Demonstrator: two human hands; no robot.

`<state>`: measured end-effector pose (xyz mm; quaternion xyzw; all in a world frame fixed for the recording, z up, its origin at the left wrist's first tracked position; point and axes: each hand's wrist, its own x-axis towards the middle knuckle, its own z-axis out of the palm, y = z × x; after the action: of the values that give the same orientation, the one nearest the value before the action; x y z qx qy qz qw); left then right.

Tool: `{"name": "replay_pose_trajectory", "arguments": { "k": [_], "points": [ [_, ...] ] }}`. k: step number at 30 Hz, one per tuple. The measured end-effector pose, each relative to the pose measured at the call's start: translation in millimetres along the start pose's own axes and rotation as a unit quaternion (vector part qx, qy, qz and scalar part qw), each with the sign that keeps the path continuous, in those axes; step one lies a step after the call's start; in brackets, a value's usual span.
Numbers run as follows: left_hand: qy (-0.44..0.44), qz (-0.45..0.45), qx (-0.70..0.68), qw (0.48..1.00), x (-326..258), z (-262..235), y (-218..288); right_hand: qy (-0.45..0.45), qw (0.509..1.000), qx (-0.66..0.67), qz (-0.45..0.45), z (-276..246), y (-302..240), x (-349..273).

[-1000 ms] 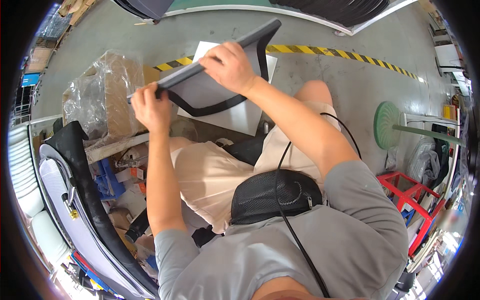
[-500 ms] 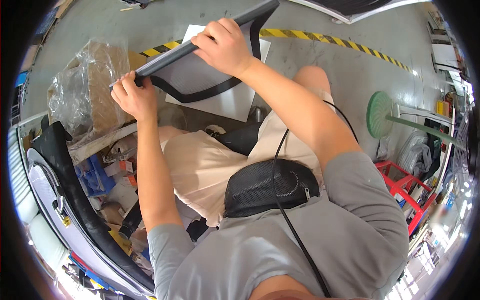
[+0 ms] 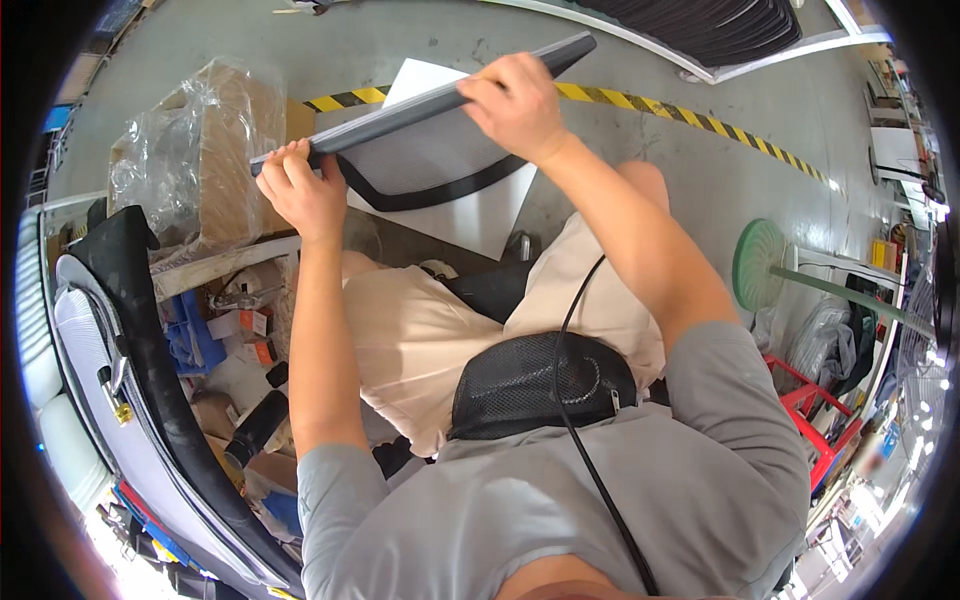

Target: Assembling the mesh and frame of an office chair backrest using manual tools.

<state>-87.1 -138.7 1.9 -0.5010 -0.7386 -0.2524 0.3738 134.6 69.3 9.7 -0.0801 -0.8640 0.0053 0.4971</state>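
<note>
Mesh panel [image 3: 430, 155], seen in the head view, is held up in front of the person, above and ahead of the knees. Its long grey bar [image 3: 400, 118] slants upward from the left end to the right, and the grey mesh with its black border hangs below that bar. The left hand [image 3: 303, 193] is closed around the bar near its lower left end, fingers curled over the top. The right hand [image 3: 522, 105] is also closed on the bar, farther along toward the raised right end, its fingers bent over the upper edge.

Behind and beneath the panel, a white board [image 3: 485, 228] lies at an angle, partly hidden by it. Yellow and black striped tape [image 3: 660, 107] crosses the grey floor [image 3: 690, 170] beyond. To the left, clear plastic film [image 3: 160, 175] drapes over a cardboard box [image 3: 240, 195]; nearer the person stand a blue bin [image 3: 193, 335] and a larger black-edged piece [image 3: 140, 310]. A black mesh pouch [image 3: 520, 395] sits at the person's waist, with a black cable [image 3: 612, 500] running across it. On the right are a green disc [image 3: 757, 265] on a pole and a red frame [image 3: 828, 440].
</note>
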Motion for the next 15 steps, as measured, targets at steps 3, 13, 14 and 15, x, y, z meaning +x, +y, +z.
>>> {"name": "replay_pose_trajectory", "arguments": {
  "k": [3,13,14,15],
  "points": [
    [0.008,-0.014,-0.012,1.000,0,-6,2,-0.036,0.998,-0.015,0.058,-23,8,3],
    [-0.021,-0.006,-0.010,1.000,-8,-15,-14,-0.061,0.997,0.004,0.039,-57,27,11],
    [-0.026,-0.006,-0.010,1.000,-6,-17,-12,-0.057,0.997,-0.020,0.049,-64,33,10],
    [-0.018,0.000,-0.015,1.000,-2,-15,-10,-0.056,0.996,-0.045,0.048,-66,38,8]
  ]
}}
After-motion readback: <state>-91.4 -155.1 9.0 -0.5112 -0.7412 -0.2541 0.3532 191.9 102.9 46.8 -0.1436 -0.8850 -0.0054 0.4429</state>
